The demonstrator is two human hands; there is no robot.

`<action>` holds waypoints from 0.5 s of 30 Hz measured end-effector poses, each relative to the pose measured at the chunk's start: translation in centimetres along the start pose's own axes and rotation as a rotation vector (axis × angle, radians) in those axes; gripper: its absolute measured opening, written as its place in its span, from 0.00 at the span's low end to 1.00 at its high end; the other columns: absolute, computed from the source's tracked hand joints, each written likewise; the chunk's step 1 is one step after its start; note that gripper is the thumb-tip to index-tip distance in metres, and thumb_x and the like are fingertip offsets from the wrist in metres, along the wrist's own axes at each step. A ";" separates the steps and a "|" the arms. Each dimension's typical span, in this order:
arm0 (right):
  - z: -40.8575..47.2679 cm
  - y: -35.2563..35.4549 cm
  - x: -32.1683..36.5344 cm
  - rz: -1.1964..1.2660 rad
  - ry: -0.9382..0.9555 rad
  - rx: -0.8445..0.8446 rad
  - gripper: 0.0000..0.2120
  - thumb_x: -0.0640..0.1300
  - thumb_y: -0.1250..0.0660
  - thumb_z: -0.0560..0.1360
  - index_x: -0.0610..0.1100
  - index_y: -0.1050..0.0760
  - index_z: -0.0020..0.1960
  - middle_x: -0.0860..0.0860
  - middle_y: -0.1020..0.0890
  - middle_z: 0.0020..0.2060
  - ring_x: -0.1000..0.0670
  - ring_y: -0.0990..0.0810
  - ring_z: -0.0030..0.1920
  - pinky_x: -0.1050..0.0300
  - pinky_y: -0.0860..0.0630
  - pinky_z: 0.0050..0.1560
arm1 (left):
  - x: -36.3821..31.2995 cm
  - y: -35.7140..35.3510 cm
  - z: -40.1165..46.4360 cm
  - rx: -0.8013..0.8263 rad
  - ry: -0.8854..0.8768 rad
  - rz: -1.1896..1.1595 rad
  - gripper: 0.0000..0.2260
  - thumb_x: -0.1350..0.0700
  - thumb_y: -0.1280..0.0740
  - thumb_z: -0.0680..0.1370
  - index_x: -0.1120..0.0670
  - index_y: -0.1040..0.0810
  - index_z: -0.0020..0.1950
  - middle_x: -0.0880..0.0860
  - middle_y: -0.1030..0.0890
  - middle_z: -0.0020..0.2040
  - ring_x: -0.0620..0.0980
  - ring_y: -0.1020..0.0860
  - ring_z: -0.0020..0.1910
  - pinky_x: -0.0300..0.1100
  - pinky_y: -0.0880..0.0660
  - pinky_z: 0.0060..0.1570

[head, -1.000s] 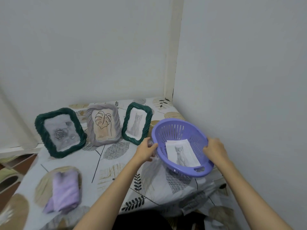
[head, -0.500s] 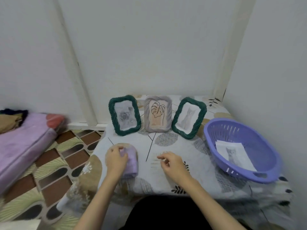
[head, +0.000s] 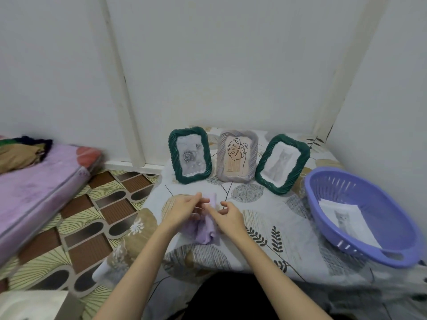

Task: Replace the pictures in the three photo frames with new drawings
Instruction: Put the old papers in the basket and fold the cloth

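Tabletop (head: pixel 288 229): lilac cloth (head: pixel 204 229) between both grips.

Head cam, wide-angle, faces fwd and down, near table (head: pixel 288 229)

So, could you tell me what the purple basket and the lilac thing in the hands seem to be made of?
The purple basket looks like moulded plastic: smooth, slightly glossy, with slotted walls and a cut-out handle. The lilac cloth looks like soft matt fabric, possibly microfibre, since it folds and bunches between the left hand and right hand.
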State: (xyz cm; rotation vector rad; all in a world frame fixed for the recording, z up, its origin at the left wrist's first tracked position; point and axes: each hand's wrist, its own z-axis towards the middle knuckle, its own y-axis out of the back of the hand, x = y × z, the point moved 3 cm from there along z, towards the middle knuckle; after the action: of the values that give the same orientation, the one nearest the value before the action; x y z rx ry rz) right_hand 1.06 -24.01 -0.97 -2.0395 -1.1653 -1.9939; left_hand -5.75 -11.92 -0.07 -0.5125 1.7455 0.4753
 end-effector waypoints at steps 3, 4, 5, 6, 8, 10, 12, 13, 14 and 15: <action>0.6 0.6 -0.9 -0.062 -0.041 -0.071 0.22 0.40 0.31 0.71 0.37 0.30 0.63 0.40 0.21 0.57 0.43 0.23 0.56 0.57 0.29 0.54 | 0.7 0.7 0.3 -0.068 -0.081 0.075 0.05 0.64 0.40 0.79 0.59 0.25 0.48 0.55 0.24 0.40 0.49 0.26 0.32 0.36 0.26 0.29; 0.7 0.8 -1.2 -0.074 -0.058 -0.096 0.22 0.37 0.34 0.71 0.36 0.31 0.64 0.39 0.22 0.59 0.43 0.24 0.58 0.58 0.30 0.55 | 1.2 1.0 0.4 -0.085 -0.116 0.180 0.04 0.64 0.38 0.78 0.58 0.25 0.48 0.55 0.24 0.41 0.49 0.25 0.34 0.37 0.25 0.31; 0.8 1.1 -1.5 -0.075 -0.076 -0.116 0.22 0.36 0.35 0.72 0.36 0.32 0.66 0.39 0.24 0.61 0.42 0.25 0.60 0.58 0.31 0.56 | 1.6 1.2 0.5 -0.085 -0.143 0.330 0.03 0.63 0.36 0.77 0.57 0.24 0.47 0.54 0.23 0.42 0.49 0.25 0.36 0.38 0.25 0.34; 1.0 1.2 -1.9 -0.072 -0.096 -0.128 0.23 0.35 0.36 0.73 0.36 0.33 0.67 0.39 0.25 0.62 0.42 0.26 0.61 0.58 0.31 0.57 | 2.0 1.3 0.5 -0.078 -0.155 0.485 0.01 0.61 0.33 0.75 0.56 0.24 0.46 0.53 0.22 0.42 0.49 0.25 0.39 0.39 0.26 0.37; 1.1 1.2 -2.2 -0.078 -0.115 -0.135 0.24 0.37 0.36 0.73 0.37 0.35 0.68 0.39 0.26 0.62 0.42 0.27 0.61 0.57 0.31 0.58 | 2.7 1.3 0.5 -0.122 -0.157 0.685 0.06 0.55 0.30 0.73 0.55 0.25 0.45 0.51 0.23 0.41 0.49 0.26 0.41 0.39 0.31 0.41; 1.0 0.9 -2.2 -0.186 -0.041 -0.150 0.24 0.40 0.34 0.73 0.39 0.34 0.67 0.40 0.26 0.59 0.42 0.26 0.59 0.54 0.31 0.59 | 2.8 1.1 0.5 -0.183 -0.151 0.688 0.11 0.52 0.29 0.72 0.57 0.25 0.47 0.51 0.24 0.42 0.49 0.27 0.42 0.39 0.33 0.42; 0.5 0.9 -2.0 -0.328 0.095 -0.189 0.20 0.40 0.34 0.73 0.42 0.31 0.64 0.43 0.28 0.57 0.43 0.28 0.58 0.52 0.30 0.60 | 2.7 0.7 0.6 -0.213 -0.135 0.687 0.12 0.53 0.28 0.71 0.59 0.25 0.48 0.53 0.23 0.43 0.50 0.27 0.43 0.39 0.34 0.42; 0.2 0.8 -1.9 -0.359 0.158 -0.179 0.17 0.39 0.34 0.73 0.42 0.28 0.62 0.44 0.28 0.56 0.45 0.28 0.57 0.53 0.30 0.59 | 2.5 0.5 0.7 -0.211 -0.119 0.701 0.12 0.54 0.28 0.71 0.59 0.24 0.48 0.54 0.23 0.44 0.50 0.27 0.43 0.39 0.34 0.42; 0.0 0.6 -2.1 -0.362 0.201 -0.132 0.15 0.39 0.35 0.74 0.42 0.26 0.60 0.45 0.28 0.54 0.46 0.27 0.56 0.54 0.30 0.59 | 2.4 0.3 0.8 -0.197 -0.113 0.739 0.11 0.54 0.29 0.72 0.58 0.24 0.47 0.53 0.23 0.43 0.50 0.28 0.43 0.39 0.35 0.41; -0.3 0.4 -2.4 -0.358 0.227 -0.064 0.14 0.39 0.35 0.74 0.43 0.25 0.59 0.46 0.28 0.53 0.48 0.27 0.54 0.55 0.31 0.60 | 2.2 0.1 0.8 -0.177 -0.116 0.779 0.09 0.53 0.29 0.72 0.57 0.24 0.45 0.53 0.24 0.42 0.50 0.28 0.42 0.39 0.36 0.40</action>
State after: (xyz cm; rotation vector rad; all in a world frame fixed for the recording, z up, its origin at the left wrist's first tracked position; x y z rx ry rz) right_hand 1.29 -25.50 -2.83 -1.6622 -1.5158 -2.3719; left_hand -5.61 -11.60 -2.40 0.1033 1.7547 1.1876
